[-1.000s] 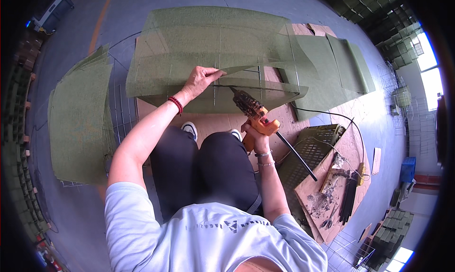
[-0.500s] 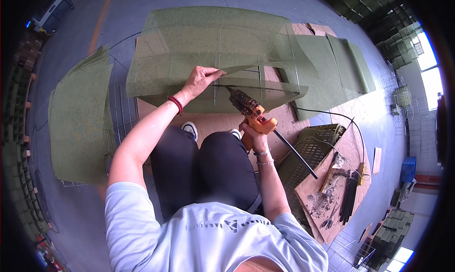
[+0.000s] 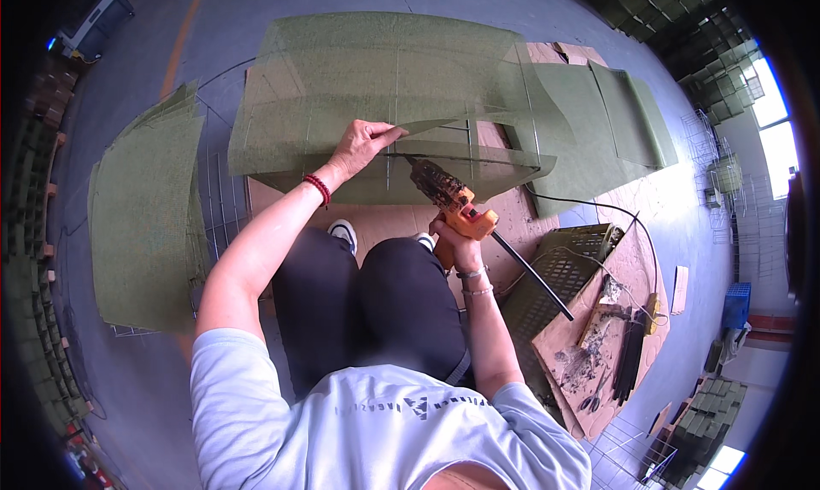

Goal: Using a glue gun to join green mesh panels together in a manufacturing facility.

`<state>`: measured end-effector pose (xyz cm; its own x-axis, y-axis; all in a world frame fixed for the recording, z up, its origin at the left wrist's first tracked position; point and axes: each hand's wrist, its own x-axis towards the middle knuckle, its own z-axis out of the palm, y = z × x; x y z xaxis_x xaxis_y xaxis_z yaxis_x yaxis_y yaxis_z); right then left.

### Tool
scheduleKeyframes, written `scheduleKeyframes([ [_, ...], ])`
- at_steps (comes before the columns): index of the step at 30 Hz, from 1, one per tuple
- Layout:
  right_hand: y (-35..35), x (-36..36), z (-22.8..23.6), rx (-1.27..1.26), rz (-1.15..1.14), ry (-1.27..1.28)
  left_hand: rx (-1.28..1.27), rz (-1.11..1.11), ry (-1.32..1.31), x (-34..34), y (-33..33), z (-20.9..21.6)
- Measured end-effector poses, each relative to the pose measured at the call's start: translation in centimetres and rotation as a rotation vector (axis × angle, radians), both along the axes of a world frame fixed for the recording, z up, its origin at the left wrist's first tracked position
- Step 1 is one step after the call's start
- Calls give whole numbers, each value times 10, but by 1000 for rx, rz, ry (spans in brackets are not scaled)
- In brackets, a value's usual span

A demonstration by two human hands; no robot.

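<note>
In front of my knees lies a large sheet of green mesh fabric [image 3: 342,72] over a thin wire frame [image 3: 469,140]. My left hand [image 3: 363,146] pinches the fabric's near edge and lifts it a little. An orange glue gun [image 3: 471,219], its front crusted with dark residue, is gripped in my right hand [image 3: 459,244]. A black glue stick [image 3: 534,277] juts from its back end. The gun's nozzle points up and left, close to a dark line of glue [image 3: 478,159] on the mesh, just right of my left fingers.
More green mesh sheets lie at left [image 3: 145,225] and right [image 3: 589,131]. By my right leg, a plastic crate [image 3: 559,272] stands beside cardboard [image 3: 564,353] holding black glue sticks [image 3: 630,353] and scissors [image 3: 594,396]. A black cable [image 3: 615,207] curves across the right side.
The glue gun has shifted very slightly left along the edge. My left hand keeps its pinch on the mesh in the same place.
</note>
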<state>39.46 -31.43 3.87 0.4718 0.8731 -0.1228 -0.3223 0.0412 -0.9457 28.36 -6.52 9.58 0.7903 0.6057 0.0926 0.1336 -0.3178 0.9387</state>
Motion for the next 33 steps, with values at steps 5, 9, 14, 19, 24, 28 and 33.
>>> scheduleKeyframes([
  [5, -4, 1, -1, 7, -26, 12, 4, 2, 2, 0, 2, -1],
  [9, -3, -2, 2, -2, -30, 29, 2, -5, 11, 0, 4, -4],
  [14, 0, -2, -1, -9, -10, 7, 37, 17, -92, 3, 2, -8],
  [19, 0, -3, 2, -7, -15, 2, 28, 3, -54, 2, 2, -5],
  [24, -2, -2, 0, 9, -36, -4, 13, 2, -84, 0, 2, -4],
  [28, -10, 5, -10, 16, -97, 12, 22, 6, -117, 2, 3, -6],
  [33, -14, 7, -6, -3, -131, 29, 29, 3, -73, 1, 5, -8],
])
